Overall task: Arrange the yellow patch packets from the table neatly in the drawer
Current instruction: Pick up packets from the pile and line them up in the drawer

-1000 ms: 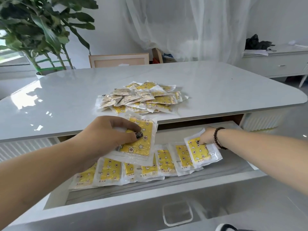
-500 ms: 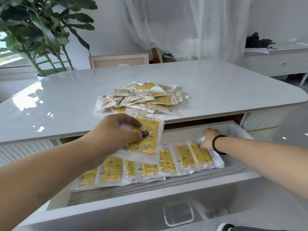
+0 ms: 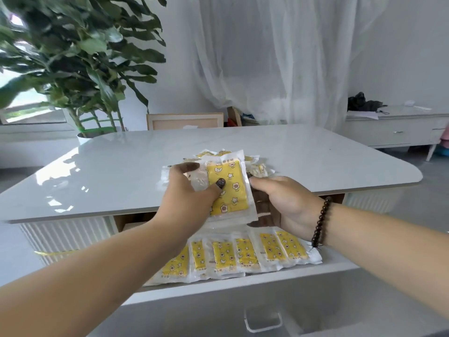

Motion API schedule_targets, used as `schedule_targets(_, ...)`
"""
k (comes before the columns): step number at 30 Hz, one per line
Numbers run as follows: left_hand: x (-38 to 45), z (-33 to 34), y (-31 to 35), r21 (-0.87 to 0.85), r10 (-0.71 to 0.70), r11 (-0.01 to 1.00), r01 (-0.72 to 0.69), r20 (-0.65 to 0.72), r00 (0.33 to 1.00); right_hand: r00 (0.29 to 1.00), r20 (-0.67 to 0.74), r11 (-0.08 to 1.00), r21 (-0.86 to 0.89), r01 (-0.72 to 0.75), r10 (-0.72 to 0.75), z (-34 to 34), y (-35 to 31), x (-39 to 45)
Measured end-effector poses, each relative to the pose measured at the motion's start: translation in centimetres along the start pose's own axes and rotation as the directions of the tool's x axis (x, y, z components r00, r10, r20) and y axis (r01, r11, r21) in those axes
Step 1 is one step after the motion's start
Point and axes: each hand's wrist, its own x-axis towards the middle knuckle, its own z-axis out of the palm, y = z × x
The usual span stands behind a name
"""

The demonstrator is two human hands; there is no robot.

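Observation:
My left hand (image 3: 189,200) grips a small stack of yellow patch packets (image 3: 228,188) above the table's front edge, thumb pressed on the top one. At that stack's right edge is my right hand (image 3: 289,203), wearing a bead bracelet; thumb in front and fingers behind pinch the top packet. Behind the held stack, a loose pile of packets (image 3: 261,170) lies on the white table (image 3: 121,171), mostly hidden. Below, the open white drawer (image 3: 267,280) holds a row of several overlapping packets (image 3: 245,254) lying flat.
A large potted plant (image 3: 80,57) stands beyond the table's far left corner. A wooden chair back (image 3: 184,121) shows at the far edge, sheer curtains behind it. A white sideboard (image 3: 393,132) stands at the right.
My right hand left the packet it laid at the row's right end and rose to the held stack. My left hand lifted the stack higher, over the table edge. The view tilted up.

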Motion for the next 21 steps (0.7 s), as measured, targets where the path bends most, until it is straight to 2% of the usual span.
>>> schedule_targets(3, -0.7, 0.1, 0.3, -0.014, 0.015, 1.0, -0.015, -0.014, 1.0, 0.998, -0.055, 0.997, 0.07, 0.042, -0.038, 0.8, 0.3, -0.9)
schedule_targets(8, -0.8, 0.4, -0.3, 0.055, -0.021, 0.998, 0.022, -0.018, 1.0, 0.985, -0.155, 0.994, 0.055, 0.091, -0.082, 1.1, 0.7, -1.4)
schedule_targets(13, -0.1, 2.2, -0.8, 0.05, -0.082, 0.995, 0.084, -0.05, 0.995, 0.986, -0.161, 0.997, 0.054, 0.048, -0.039, 0.7, 1.2, -1.0)
schedule_targets(16, 0.1, 4.3, -1.0, 0.011, -0.11, 0.994, 0.11, -0.031, 0.993, 0.975, -0.22, 0.999, 0.038, 0.03, -0.021, 0.0, 1.6, -0.1)
schedule_targets(19, 0.9, 6.3, -1.8, 0.034, -0.102, 0.994, 0.101, 0.032, 0.994, 0.949, -0.312, 0.995, -0.094, 0.018, -0.046, -1.5, 2.0, 1.1)
schedule_targets(21, 1.6, 7.1, -2.5, 0.082, -0.104, 0.992, 0.097, 0.081, 0.991, 0.929, -0.352, 0.963, -0.27, 0.02, -0.118, -3.4, 2.2, 1.7)
